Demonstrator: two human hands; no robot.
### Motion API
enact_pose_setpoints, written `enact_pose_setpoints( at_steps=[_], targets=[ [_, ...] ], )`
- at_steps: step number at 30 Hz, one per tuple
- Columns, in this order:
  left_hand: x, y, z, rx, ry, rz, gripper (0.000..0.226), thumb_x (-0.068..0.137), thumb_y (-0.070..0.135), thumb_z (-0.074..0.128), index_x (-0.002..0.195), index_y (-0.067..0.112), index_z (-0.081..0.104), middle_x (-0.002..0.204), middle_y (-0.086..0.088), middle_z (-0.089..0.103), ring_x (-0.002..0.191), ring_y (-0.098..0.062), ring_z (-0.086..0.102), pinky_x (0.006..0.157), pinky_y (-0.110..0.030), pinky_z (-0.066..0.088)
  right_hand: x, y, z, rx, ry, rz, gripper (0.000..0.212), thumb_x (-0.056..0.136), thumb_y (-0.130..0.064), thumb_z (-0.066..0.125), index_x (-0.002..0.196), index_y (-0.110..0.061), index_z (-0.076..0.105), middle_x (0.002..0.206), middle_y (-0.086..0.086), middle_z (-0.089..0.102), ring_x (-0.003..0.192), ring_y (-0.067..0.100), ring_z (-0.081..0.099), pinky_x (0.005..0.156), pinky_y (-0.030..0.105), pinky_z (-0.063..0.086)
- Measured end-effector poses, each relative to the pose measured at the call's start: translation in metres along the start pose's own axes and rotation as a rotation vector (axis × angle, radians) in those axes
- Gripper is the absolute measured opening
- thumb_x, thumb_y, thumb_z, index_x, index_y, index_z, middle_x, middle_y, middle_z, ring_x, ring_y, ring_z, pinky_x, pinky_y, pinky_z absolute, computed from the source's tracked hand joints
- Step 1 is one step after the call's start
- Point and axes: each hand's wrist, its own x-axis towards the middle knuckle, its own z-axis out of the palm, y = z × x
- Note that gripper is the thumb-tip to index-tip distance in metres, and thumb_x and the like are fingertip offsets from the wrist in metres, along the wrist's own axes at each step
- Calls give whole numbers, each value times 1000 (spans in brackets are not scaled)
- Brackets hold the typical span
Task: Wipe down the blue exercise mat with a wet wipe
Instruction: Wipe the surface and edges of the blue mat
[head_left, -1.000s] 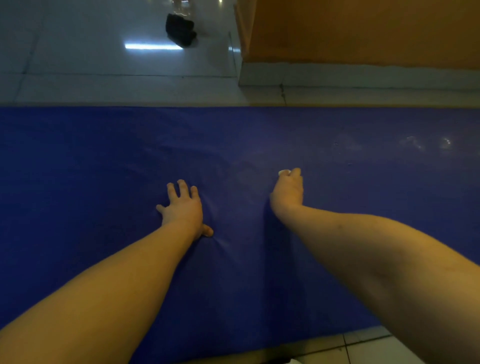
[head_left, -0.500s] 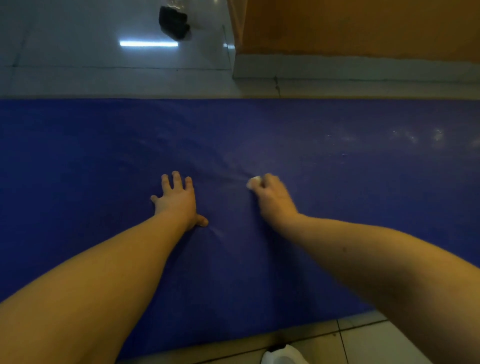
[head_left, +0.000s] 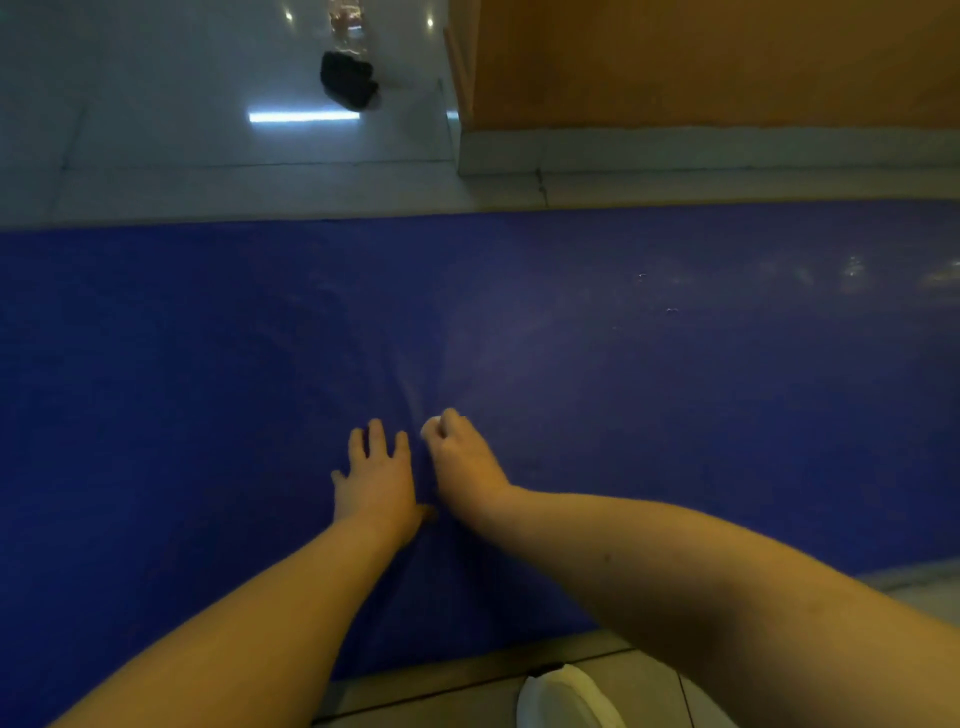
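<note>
The blue exercise mat (head_left: 675, 389) lies flat across the tiled floor and fills the middle of the view. My left hand (head_left: 376, 480) presses flat on it with fingers spread. Right beside it, my right hand (head_left: 462, 457) is curled round a small white wet wipe (head_left: 428, 428), of which only a bit shows at the fingertips, and holds it against the mat. Small wrinkles run up the mat between the two hands. Wet, shiny patches show on the mat's far right.
An orange wall with a pale skirting (head_left: 701, 148) stands beyond the mat at the upper right. A black object (head_left: 348, 80) lies on the glossy floor tiles at the top. A white rounded object (head_left: 566, 699) sits on the tiles by the mat's near edge.
My right hand has dragged the wipe leftward and toward me across the mat, ending next to my left hand. The left hand has stayed pressed in place. The view has tilted down a little.
</note>
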Motion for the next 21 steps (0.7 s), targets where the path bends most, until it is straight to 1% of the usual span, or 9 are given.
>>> enact_pose_setpoints(
  at_steps=[3, 5, 7, 9, 13, 15, 17, 19, 21],
  targets=[
    [-2, 2, 4, 56, 7, -3, 115, 84, 58, 71, 161, 20, -5, 165, -10, -21, 152, -36, -13, 120, -56, 25, -8, 14, -12, -64, 7, -101, 29, 95, 1, 49, 123, -1, 58, 120, 21, 50, 109, 36, 47, 89, 43, 38],
    [1, 5, 3, 68, 8, -1, 116, 83, 59, 72, 160, 19, -5, 165, -12, -21, 152, -37, -13, 119, -57, 25, -12, 48, -29, -106, 44, -58, 32, 92, 0, 52, 121, -9, 62, 117, 15, 53, 106, 32, 47, 88, 37, 39],
    [2, 6, 4, 74, -4, 1, 118, 81, 59, 73, 160, 18, -5, 164, -12, -21, 152, -38, -13, 119, -58, 26, -19, 91, -45, -117, 131, 49, 40, 82, 3, 62, 118, -14, 65, 113, 10, 54, 102, 31, 49, 88, 38, 46],
    [3, 5, 4, 82, -6, -6, 119, 81, 60, 73, 160, 18, -4, 164, -12, -21, 152, -39, -13, 118, -59, 26, -26, 123, -58, -127, 188, 176, 44, 81, 5, 64, 120, -15, 63, 116, 9, 51, 104, 31, 47, 91, 41, 48],
    [3, 5, 5, 86, -5, -6, 120, 80, 61, 74, 160, 17, -4, 164, -13, -20, 152, -39, -12, 117, -60, 28, -19, 121, -54, -73, 225, 415, 38, 90, 2, 60, 125, -13, 60, 125, 9, 46, 111, 28, 48, 88, 28, 41],
    [2, 6, 5, 89, -9, -5, 120, 80, 61, 74, 160, 17, -4, 164, -13, -20, 152, -39, -12, 117, -60, 28, -19, 87, -34, -27, 259, 405, 28, 92, 0, 58, 118, -10, 62, 114, 4, 48, 105, 24, 52, 89, 26, 42],
    [2, 5, 5, 95, -8, -6, 119, 81, 61, 73, 160, 17, -4, 164, -13, -20, 152, -39, -11, 117, -59, 28, -30, 44, -8, 38, 188, 273, 22, 93, 1, 54, 113, -4, 61, 105, 3, 50, 103, 27, 52, 86, 26, 40],
    [2, 5, 5, 96, 1, -8, 119, 81, 61, 73, 160, 17, -4, 165, -13, -19, 152, -39, -11, 117, -59, 29, -48, 8, 12, 24, 60, 61, 30, 89, 2, 60, 119, -1, 57, 114, 14, 50, 105, 32, 48, 88, 36, 43],
    [3, 5, 6, 103, 8, -4, 119, 80, 61, 73, 160, 17, -3, 165, -13, -18, 152, -39, -10, 116, -59, 30, -58, 3, 9, 25, 32, -20, 39, 84, 1, 68, 121, -5, 57, 117, 13, 50, 103, 29, 48, 85, 38, 46]
  ],
)
